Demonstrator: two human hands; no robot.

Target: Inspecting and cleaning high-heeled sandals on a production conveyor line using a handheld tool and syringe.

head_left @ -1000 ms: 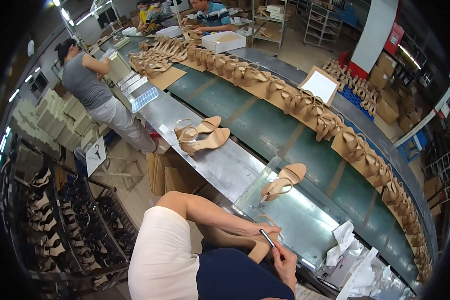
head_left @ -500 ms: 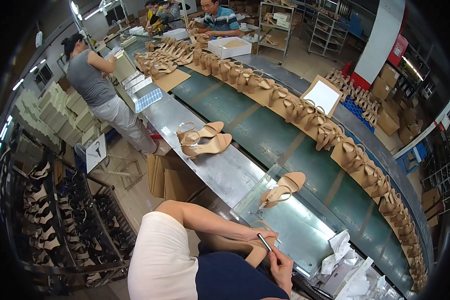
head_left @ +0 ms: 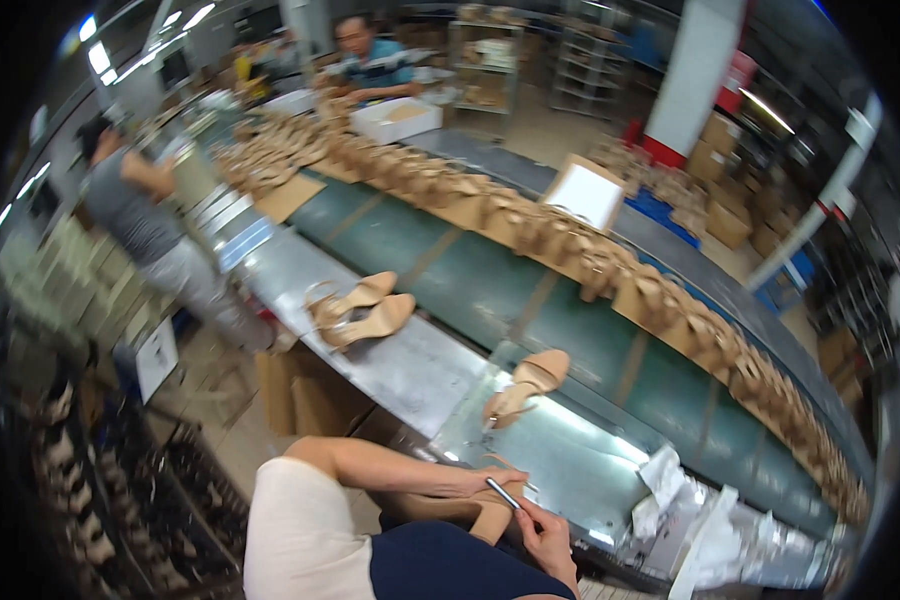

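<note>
My left hand (head_left: 482,481) is closed around a tan high-heeled sandal (head_left: 491,522), held close in front of my body. Its block heel points down toward me, and my own hand and arm hide much of the shoe. Between the fingers of my right hand (head_left: 547,540) is a slim pen-like tool (head_left: 502,491), dark with a pale edge, lying across the sandal. Its tip and exact kind are unclear. Just beyond my hands a single tan sandal (head_left: 538,374) lies on the glass-topped bench (head_left: 580,462). A pair of matching sandals (head_left: 382,313) lies farther left on the metal table.
Past the bench runs a green conveyor (head_left: 480,277), its far side lined with tan sandals (head_left: 595,268). Crumpled white paper (head_left: 660,490) lies at the bench's right end. Racks of shoes (head_left: 120,490) stand at left. One co-worker (head_left: 150,220) stands at far left; another (head_left: 370,65) works across the line.
The whole view has swung, so the scene sits farther left in the picture and looks blurred. Both hands keep their grip on the sandal and the tool, with little visible movement between them.
</note>
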